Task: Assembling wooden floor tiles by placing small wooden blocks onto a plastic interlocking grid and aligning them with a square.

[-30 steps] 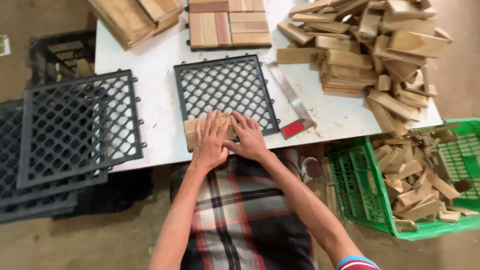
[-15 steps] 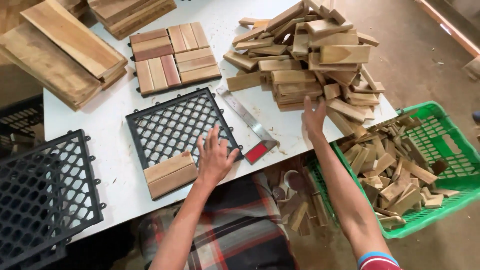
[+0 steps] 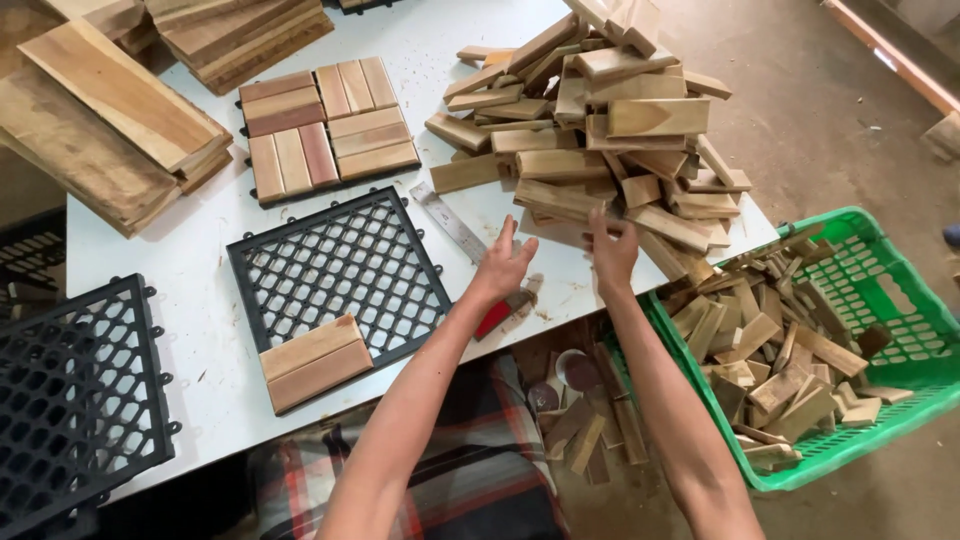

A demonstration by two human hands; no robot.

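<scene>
**Both hands at the foot of the slat pile**

Both arms stretch out over the white table (image 3: 200, 300), reaching toward the big heap of wooden slats (image 3: 600, 130) at the far right. The left hand (image 3: 503, 266) is spread, fingers fanned upward, hovering at the near edge of the heap, just above the metal ruler (image 3: 452, 222) with its red end (image 3: 493, 318). It grips nothing that can be seen. The right hand (image 3: 612, 250) sits just beside it, fingertips touching the lowest slats of the heap; whether it has actually closed on a piece cannot be told from this angle.

To the left of the hands lies the black plastic grid base (image 3: 340, 270), flat on the table, with two wooden slats (image 3: 315, 362) seated side by side in its near left corner. The rest of the grid shows open mesh. Beyond it, farther back, sits a finished wooden tile (image 3: 325, 125), its slats laid in four blocks of alternating direction. At the far left, long wooden boards (image 3: 100, 120) are stacked on the table edge. Another black grid base (image 3: 75, 400) hangs off the near left side of the table.

On the floor to the right, a green plastic crate (image 3: 900, 340) holds a jumble of short wood offcuts (image 3: 770, 350). More scraps lie on the floor between the person's checked garment (image 3: 480, 490) and the crate.
</scene>
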